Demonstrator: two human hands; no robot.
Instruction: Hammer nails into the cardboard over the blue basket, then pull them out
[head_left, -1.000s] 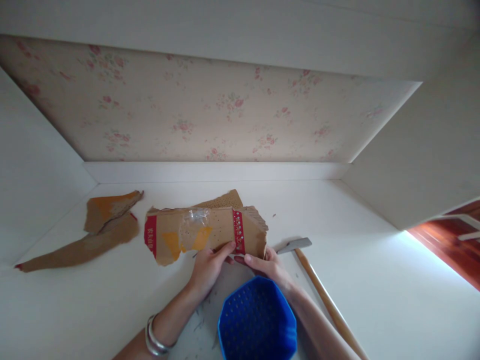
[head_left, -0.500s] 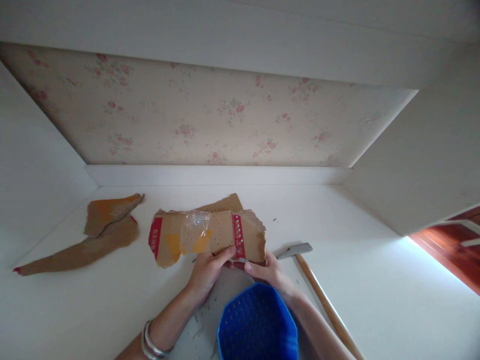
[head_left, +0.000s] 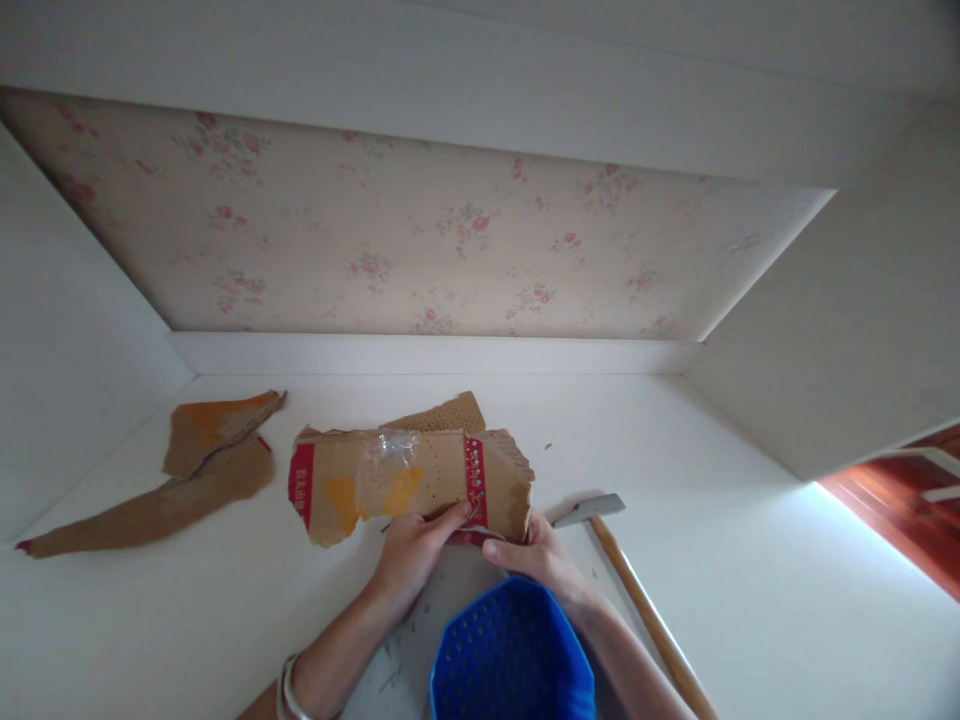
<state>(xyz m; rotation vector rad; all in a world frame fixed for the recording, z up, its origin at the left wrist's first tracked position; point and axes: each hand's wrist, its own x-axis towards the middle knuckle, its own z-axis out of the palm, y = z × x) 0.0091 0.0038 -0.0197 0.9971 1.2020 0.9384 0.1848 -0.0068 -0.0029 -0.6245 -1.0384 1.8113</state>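
Note:
A torn piece of cardboard (head_left: pixel 442 458) with red printed strips, clear tape and orange patches is held up between my hands. Several small shiny bits and holes dot its right red strip. My left hand (head_left: pixel 412 560) grips the lower edge, its thumb on the face by that strip. My right hand (head_left: pixel 544 560) is closed at the lower right corner, with some fingers hidden behind the cardboard. Just below the hands stands a blue perforated plastic basket (head_left: pixel 514 650). A hammer (head_left: pixel 645 600) with a wooden handle and grey metal head lies beside my right forearm.
Two torn cardboard scraps (head_left: pixel 217 470) lie at the left on the white surface (head_left: pixel 750 560). Another cardboard piece (head_left: pixel 442 410), full of holes, shows behind the held one. Small dark bits are scattered near the basket. White panels and a flower-patterned wall enclose the space.
The cardboard has shifted slightly down and its left end a little further left in view. Both hands keep their hold, and the whole view has moved slightly.

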